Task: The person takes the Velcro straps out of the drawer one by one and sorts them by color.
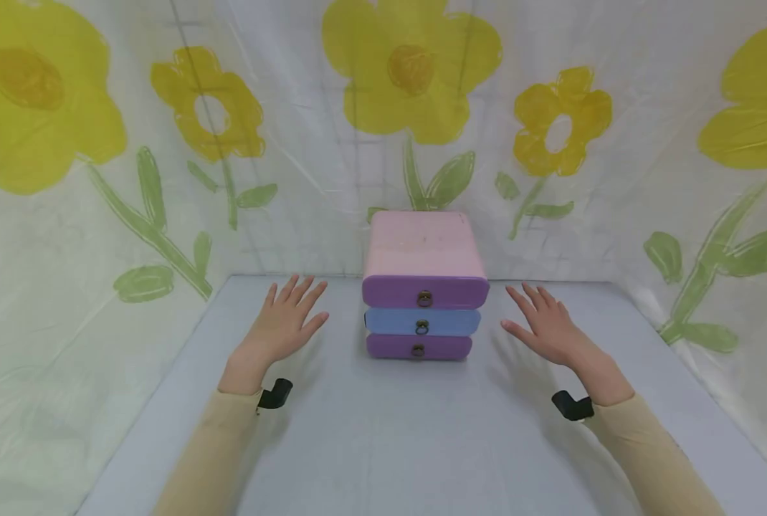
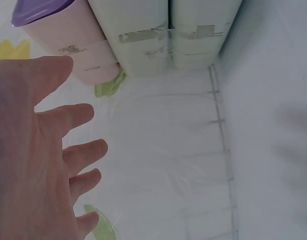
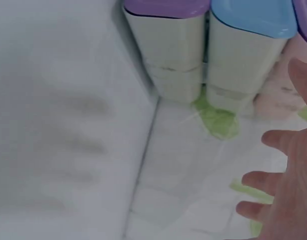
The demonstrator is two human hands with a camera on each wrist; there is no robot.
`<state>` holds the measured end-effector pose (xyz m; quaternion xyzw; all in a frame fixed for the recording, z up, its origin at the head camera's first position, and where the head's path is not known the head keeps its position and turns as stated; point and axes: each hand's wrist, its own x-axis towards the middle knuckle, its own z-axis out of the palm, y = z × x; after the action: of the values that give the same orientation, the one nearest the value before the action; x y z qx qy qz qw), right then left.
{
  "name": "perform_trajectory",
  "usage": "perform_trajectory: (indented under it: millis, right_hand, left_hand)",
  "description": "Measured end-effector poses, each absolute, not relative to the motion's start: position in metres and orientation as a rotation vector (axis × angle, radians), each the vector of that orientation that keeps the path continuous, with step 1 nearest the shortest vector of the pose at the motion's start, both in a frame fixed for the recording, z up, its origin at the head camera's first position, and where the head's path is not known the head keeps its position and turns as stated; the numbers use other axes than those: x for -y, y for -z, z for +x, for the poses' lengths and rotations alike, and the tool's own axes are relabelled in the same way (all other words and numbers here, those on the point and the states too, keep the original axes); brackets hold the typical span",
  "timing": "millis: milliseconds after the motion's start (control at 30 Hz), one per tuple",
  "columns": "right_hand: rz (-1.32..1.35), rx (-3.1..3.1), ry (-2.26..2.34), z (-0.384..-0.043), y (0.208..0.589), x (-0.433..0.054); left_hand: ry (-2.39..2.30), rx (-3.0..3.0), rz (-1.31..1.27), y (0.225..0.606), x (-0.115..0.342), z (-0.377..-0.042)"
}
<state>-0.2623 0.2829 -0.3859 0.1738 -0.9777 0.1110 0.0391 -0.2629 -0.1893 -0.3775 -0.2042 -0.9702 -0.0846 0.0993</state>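
A small three-drawer box (image 1: 424,244) stands at the back middle of the table, with a pink top. Its top drawer (image 1: 390,292) is purple, its middle drawer (image 1: 383,322) blue and its bottom drawer (image 1: 386,347) purple; each front carries a small ring pull, and all look closed. To the left of the box my left hand (image 1: 280,328) hovers with fingers spread, holding nothing. On the other side my right hand (image 1: 548,330) mirrors it, fingers apart and off the box. In both wrist views the box's side walls (image 2: 138,30) appear beyond the fingers.
A pale table (image 1: 383,437) lies under both arms. Behind and at the sides hangs a white sheet (image 1: 306,215) printed with yellow flowers, close to the box's back. A black strap device (image 1: 277,394) sits on the left wrist, another black one (image 1: 572,405) on the right.
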Motion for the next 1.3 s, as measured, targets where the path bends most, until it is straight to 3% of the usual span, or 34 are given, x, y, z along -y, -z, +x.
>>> perform_trajectory:
  millis: [700,1300]
  right_hand:
    - [0.639,2.901,-0.483,-0.266,0.341,-0.277]
    - [0.740,2.636,-0.564,-0.253,0.307,-0.241]
  left_hand:
    - [0.293,2.796,-0.736,0.329,0.175,-0.281]
    - [0.397,2.738,-0.887,0.299,0.154,-0.291]
